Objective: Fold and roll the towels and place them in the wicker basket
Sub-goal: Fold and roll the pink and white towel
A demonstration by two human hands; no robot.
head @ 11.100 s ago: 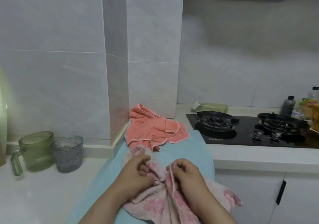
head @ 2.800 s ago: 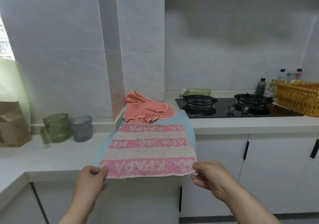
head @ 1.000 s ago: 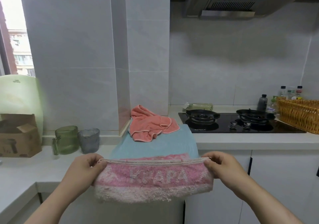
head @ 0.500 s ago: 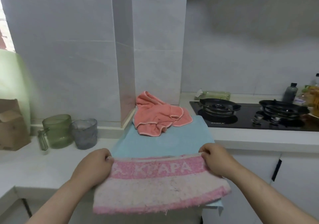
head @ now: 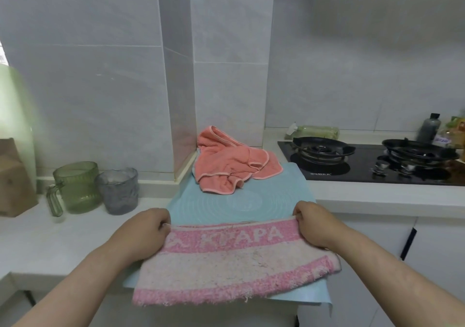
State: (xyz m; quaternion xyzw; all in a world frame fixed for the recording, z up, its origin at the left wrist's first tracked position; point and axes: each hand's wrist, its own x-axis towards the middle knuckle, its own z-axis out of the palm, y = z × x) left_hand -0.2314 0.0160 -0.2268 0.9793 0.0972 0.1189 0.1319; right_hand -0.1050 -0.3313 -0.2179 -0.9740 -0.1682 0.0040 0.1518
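Left hand (head: 146, 228), right hand (head: 314, 223) still pinch folded pink towel (head: 234, 263), now lowered onto blue mat (head: 226, 200).

Cardboard box (head: 11, 180) half off the left edge; blurred bottles (head: 455, 128) off the right edge.

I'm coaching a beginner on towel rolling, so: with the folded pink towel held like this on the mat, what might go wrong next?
The pink striped towel lies over the front edge of the blue mat, which seems to overhang the counter. If the left hand and right hand release its far corners, it may slip off. Rolling it away from the person could also run it into the crumpled coral towel.
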